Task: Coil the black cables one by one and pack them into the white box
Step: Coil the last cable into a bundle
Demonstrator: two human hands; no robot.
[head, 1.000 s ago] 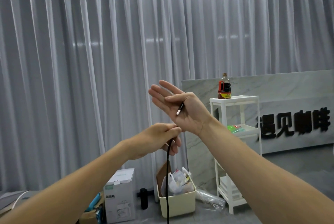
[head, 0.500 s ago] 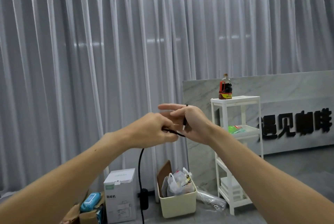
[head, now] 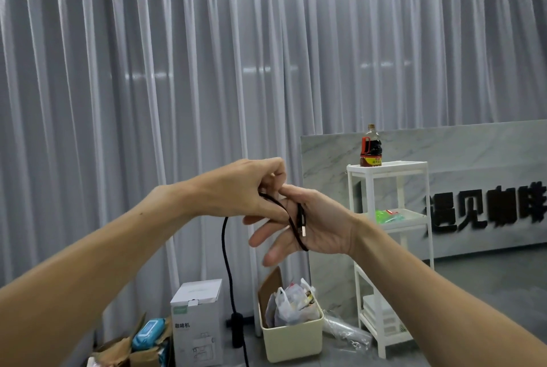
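Backdrop: grey pleated curtain [head: 148, 85]; white rack [head: 390, 248] at 3 o'clock.
Left hand [head: 245, 189]: fingers curled, pinching black cable [head: 226, 251] — slack drops toward 6 o'clock.
Right hand [head: 310, 224]: fingers straight, spread — cable looped across palm, plug end there.

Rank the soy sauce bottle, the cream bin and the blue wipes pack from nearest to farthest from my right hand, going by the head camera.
From the right hand:
1. Soy sauce bottle, upper right, atop the shelf.
2. Cream bin, below on the floor.
3. Blue wipes pack, far lower left.
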